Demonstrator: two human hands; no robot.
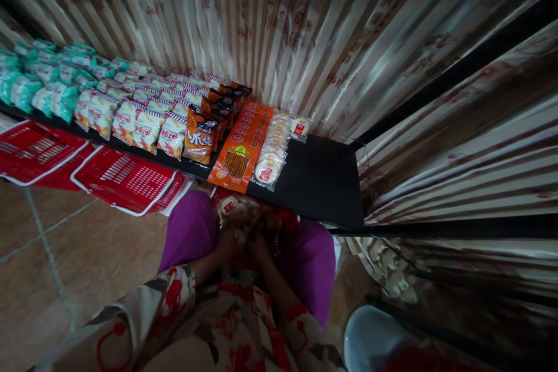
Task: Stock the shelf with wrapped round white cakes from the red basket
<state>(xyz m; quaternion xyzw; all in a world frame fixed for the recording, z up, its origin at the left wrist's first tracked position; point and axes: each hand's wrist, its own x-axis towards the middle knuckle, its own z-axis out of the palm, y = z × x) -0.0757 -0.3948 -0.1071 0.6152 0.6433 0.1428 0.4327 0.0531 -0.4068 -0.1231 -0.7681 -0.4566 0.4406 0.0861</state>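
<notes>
Both my hands are low between my knees, over a red basket holding clear snack packets [231,208]. My left hand [227,242] and my right hand [260,242] are close together, fingers curled into the packets, blurred by motion. Just above them runs a black shelf [322,180] lined with rows of snack bags: round white cakes in clear packets [272,154], orange strip packs [242,148], an orange bag [200,139], white-and-red bags [146,128] and teal bags [52,93].
Red plastic baskets [126,180] lie on the tiled floor [87,256] under the shelf at left. A striped floral curtain [305,29] hangs behind and to the right. A pale round stool [370,337] is at lower right.
</notes>
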